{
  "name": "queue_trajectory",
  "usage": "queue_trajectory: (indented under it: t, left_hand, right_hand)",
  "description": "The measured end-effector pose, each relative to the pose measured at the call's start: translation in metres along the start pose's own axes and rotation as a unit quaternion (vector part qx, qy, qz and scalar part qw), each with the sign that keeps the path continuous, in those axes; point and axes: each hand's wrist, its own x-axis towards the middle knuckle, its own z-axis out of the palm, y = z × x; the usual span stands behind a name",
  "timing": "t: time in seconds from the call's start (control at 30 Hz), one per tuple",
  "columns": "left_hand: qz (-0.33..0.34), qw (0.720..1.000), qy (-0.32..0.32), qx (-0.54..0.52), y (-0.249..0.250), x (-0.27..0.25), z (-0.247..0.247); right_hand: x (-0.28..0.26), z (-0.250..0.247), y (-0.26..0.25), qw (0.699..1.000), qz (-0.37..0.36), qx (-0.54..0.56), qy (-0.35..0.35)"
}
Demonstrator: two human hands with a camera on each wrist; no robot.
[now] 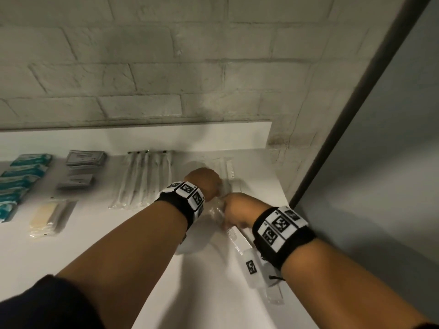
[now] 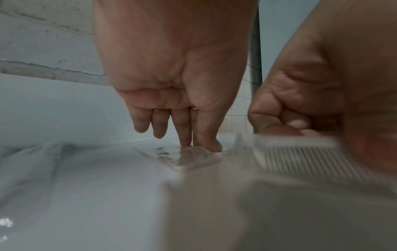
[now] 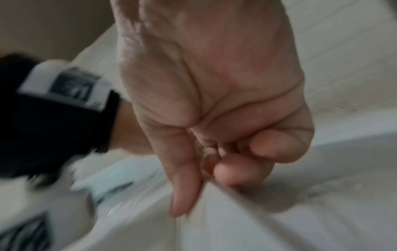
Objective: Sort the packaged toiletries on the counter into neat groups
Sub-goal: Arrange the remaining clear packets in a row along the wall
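Comb (image 2: 300, 152), white, fine-toothed, clear-wrapped, pinched by right hand (image 2: 300, 105).

Bathroom: white counter (image 1: 142, 233), brick wall (image 1: 166, 67), wrapped toiletries (image 1: 145, 179).

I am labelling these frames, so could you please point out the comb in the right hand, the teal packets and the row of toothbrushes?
comb (image 2: 300, 152): left wrist view, on its teeth.
teal packets (image 1: 28, 170): head view, middle of one packet.
toothbrushes (image 1: 142, 179): head view, wrapped handles mid-row.
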Motion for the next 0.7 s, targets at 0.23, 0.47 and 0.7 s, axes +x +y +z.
queue_trajectory:
  t: [0.23,0.47,0.7]
  left_hand:
    - [-0.022,0.996,0.034,-0.085,-0.005,0.000,-0.001]
    - [-0.022,0.998,0.027,-0.054,-0.003,0.004,0.001]
    - [0.029,0.992,0.119,-0.013,0.011,0.012,0.011]
  right_hand:
    - [0.003,-0.048,0.053,0.971,0.089,0.207,0.075]
    - [0.026,-0.048,0.083,0.987,0.059,-0.027,0.146]
    - [0.029,-0.043,0.086,0.990,0.006,-0.097,0.097]
